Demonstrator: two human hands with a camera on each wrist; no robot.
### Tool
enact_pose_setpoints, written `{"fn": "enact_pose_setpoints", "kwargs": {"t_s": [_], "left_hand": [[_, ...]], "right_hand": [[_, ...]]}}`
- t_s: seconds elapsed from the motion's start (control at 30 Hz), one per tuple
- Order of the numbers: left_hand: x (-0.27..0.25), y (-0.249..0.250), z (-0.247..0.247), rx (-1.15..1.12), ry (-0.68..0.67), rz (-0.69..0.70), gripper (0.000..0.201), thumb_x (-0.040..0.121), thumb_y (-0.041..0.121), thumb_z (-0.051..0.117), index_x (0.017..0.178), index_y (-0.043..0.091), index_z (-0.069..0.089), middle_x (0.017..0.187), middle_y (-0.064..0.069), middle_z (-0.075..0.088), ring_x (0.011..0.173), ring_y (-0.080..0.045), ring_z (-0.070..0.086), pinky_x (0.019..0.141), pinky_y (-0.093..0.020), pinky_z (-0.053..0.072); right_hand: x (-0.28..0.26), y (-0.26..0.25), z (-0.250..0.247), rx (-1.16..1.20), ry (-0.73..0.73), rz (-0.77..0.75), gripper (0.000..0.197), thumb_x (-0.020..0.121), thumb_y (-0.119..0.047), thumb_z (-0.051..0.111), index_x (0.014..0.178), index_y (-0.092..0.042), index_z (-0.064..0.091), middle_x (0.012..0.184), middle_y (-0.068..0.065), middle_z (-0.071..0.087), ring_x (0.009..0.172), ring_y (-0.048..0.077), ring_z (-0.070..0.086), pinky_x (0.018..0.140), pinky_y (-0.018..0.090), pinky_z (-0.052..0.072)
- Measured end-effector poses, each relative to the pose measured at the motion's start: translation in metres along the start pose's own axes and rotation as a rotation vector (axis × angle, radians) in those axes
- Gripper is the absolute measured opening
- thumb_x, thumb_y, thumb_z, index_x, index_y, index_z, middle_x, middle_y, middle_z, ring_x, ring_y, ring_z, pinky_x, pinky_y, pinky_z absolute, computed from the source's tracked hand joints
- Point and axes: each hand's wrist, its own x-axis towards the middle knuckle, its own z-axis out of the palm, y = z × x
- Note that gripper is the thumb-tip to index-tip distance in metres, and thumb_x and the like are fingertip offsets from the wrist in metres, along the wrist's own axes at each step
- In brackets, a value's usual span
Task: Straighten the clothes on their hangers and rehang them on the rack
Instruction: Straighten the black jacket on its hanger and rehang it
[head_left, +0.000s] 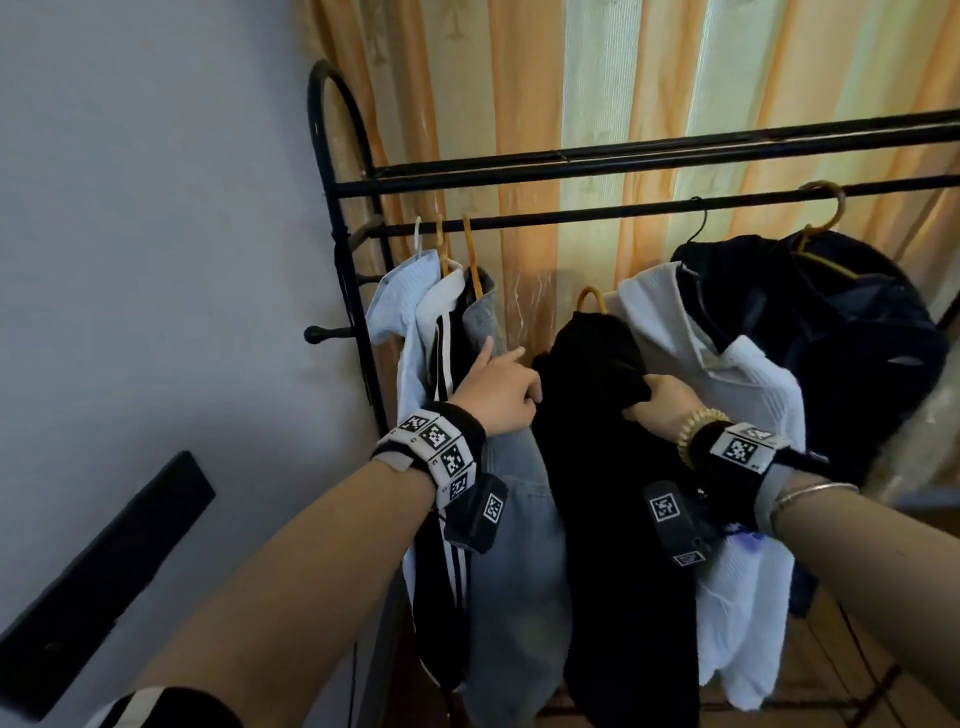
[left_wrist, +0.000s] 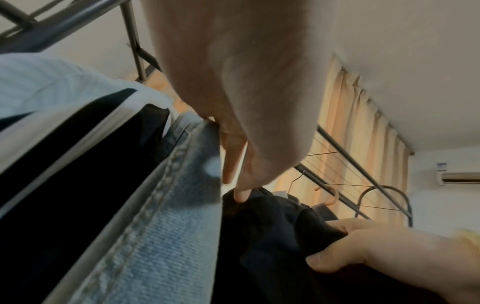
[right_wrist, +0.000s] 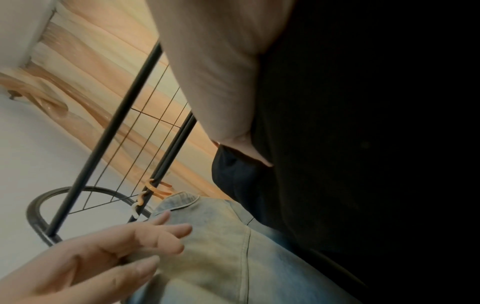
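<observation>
A black metal rack (head_left: 571, 214) stands before a curtain. My right hand (head_left: 660, 405) grips a bunched fold of a black garment (head_left: 613, 493) on an orange hanger (head_left: 590, 297), whose hook sits below the front rail. My left hand (head_left: 498, 387) reaches between that garment and a pale denim garment (head_left: 519, 571), fingers straight. In the left wrist view a fingertip of the left hand (left_wrist: 240, 193) touches the top of the black garment (left_wrist: 272, 246), and the right hand (left_wrist: 363, 246) pinches it. The right wrist view shows the left hand (right_wrist: 145, 242) lying against the denim (right_wrist: 233, 246).
Left of the denim hang a black garment with white stripes (head_left: 444, 338) and a light blue shirt (head_left: 402, 291). On the right hang a white shirt (head_left: 727, 395) and a dark navy garment (head_left: 831, 338). A wall lies left, with a black bar (head_left: 104, 561) low down.
</observation>
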Motion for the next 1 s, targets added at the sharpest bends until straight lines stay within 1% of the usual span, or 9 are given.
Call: {"fn": "enact_pose_setpoints", "kwargs": {"t_s": [0.1,0.2,0.3,0.4,0.57,0.67,0.77,0.9,1.0], "left_hand": [[-0.013,0.019,-0.007,-0.131,-0.064,-0.032,0.023,0.095,0.017,0.045,0.104,0.009,0.065,0.102,-0.005,0.067,0.103,-0.021,0.059,0.118,-0.041,0.014],[-0.025,0.039,-0.003,-0.284,-0.187,-0.08,0.035,0.1,0.031,0.042,0.108,0.004,0.063,0.107,-0.011,0.067,0.099,-0.027,0.062,0.09,-0.039,0.047],[-0.036,0.066,0.011,-0.351,-0.269,-0.11,0.054,0.101,0.043,0.033,0.113,-0.002,0.059,0.107,-0.012,0.068,0.09,-0.024,0.066,0.081,-0.032,0.047],[-0.045,0.093,0.02,-0.348,-0.242,-0.144,0.064,0.1,0.051,0.022,0.116,0.0,0.056,0.101,-0.009,0.07,0.061,-0.019,0.062,0.083,-0.033,0.049],[-0.057,0.134,0.018,-0.415,-0.154,-0.268,0.079,0.091,0.068,0.017,0.099,0.001,0.058,0.083,-0.013,0.07,0.066,-0.028,0.065,0.082,-0.037,0.05],[-0.064,0.16,0.019,-0.525,-0.104,-0.381,0.076,0.088,0.072,0.026,0.088,0.004,0.06,0.08,-0.012,0.068,0.051,-0.025,0.06,0.056,-0.026,0.047],[-0.076,0.183,0.026,-0.714,-0.082,-0.496,0.052,0.089,0.057,0.05,0.077,0.006,0.053,0.069,-0.008,0.059,0.047,-0.019,0.053,0.03,-0.011,0.029],[-0.092,0.208,0.039,-0.748,-0.027,-0.556,0.027,0.09,0.027,0.055,0.069,0.012,0.045,0.064,-0.004,0.05,0.05,-0.015,0.048,0.039,-0.017,0.031],[-0.111,0.22,0.045,-0.705,-0.076,-0.56,0.017,0.093,0.02,0.053,0.095,0.004,0.05,0.083,-0.007,0.051,0.079,-0.026,0.059,0.056,-0.031,0.049]], "right_hand": [[-0.034,0.002,-0.001,0.037,0.014,0.021,0.03,0.084,-0.012,0.06,0.112,-0.001,0.059,0.109,0.02,0.065,0.103,0.034,0.059,0.085,0.032,0.045],[-0.068,0.005,-0.002,0.045,0.061,0.018,0.034,0.083,-0.012,0.062,0.116,-0.003,0.059,0.112,0.019,0.065,0.107,0.033,0.059,0.085,0.028,0.042],[-0.098,0.006,-0.001,0.045,0.094,-0.015,0.032,0.08,-0.012,0.063,0.111,-0.006,0.061,0.107,0.017,0.067,0.104,0.032,0.062,0.083,0.027,0.044],[-0.122,0.005,-0.006,0.055,0.106,-0.06,0.03,0.08,-0.012,0.061,0.109,-0.007,0.062,0.103,0.016,0.069,0.1,0.032,0.063,0.087,0.034,0.049],[-0.157,0.013,-0.015,-0.015,0.111,-0.159,0.025,0.079,-0.012,0.061,0.104,-0.01,0.062,0.1,0.014,0.069,0.099,0.031,0.064,0.085,0.033,0.049],[-0.178,0.024,-0.015,-0.079,0.09,-0.271,0.027,0.078,-0.015,0.061,0.105,-0.011,0.06,0.1,0.013,0.07,0.098,0.032,0.064,0.084,0.037,0.051],[-0.2,0.038,-0.016,-0.131,0.088,-0.34,0.036,0.079,-0.016,0.061,0.114,-0.012,0.057,0.105,0.013,0.069,0.1,0.033,0.063,0.083,0.036,0.051],[-0.227,0.061,-0.017,-0.071,-0.117,-0.415,0.048,0.081,-0.017,0.062,0.124,-0.009,0.043,0.111,0.016,0.064,0.103,0.032,0.061,0.089,0.039,0.048],[-0.244,0.073,-0.027,0.012,-0.424,-0.394,0.054,0.085,-0.032,0.065,0.128,-0.012,0.039,0.113,0.004,0.06,0.102,0.017,0.058,0.094,0.034,0.045]]}}
